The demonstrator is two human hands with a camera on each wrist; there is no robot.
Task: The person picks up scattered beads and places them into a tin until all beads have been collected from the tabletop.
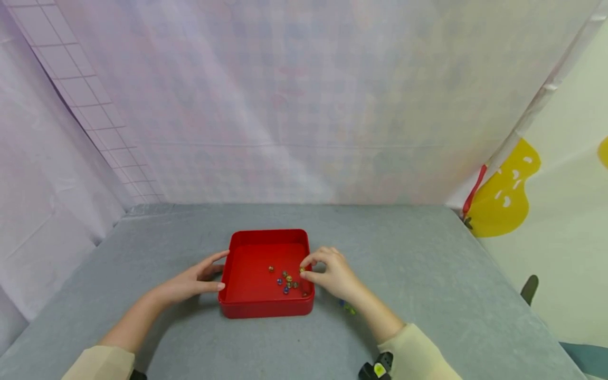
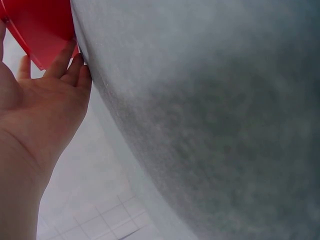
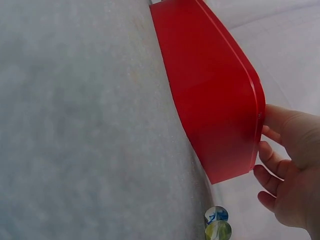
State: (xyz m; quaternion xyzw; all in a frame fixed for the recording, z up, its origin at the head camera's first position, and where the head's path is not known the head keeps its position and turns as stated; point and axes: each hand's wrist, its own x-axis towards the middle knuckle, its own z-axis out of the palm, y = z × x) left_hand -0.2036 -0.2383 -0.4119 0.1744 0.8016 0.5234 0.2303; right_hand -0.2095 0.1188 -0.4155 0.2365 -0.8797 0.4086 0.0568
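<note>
A shallow square red box (image 1: 266, 311) sits on the table with several small glass marbles (image 1: 289, 278) inside, mostly toward its right side. My left hand (image 1: 192, 279) rests against the left wall, thumb near the front and fingers farther back, all fairly straight. At the right rim, my right hand (image 1: 332, 274) pinches a yellowish marble (image 1: 302, 269) between thumb and index finger, just over the inside of the box. In the right wrist view the red wall hides those fingertips, and the other fingers (image 3: 270, 180) curl loosely outside it.
Beside the box, under my right forearm, a blue-and-clear marble (image 3: 216, 214) and a yellow-green marble (image 3: 218, 231) lie on the grey cloth-covered table (image 1: 266, 348). Pale curtains (image 1: 304, 105) hang behind the table and at both sides.
</note>
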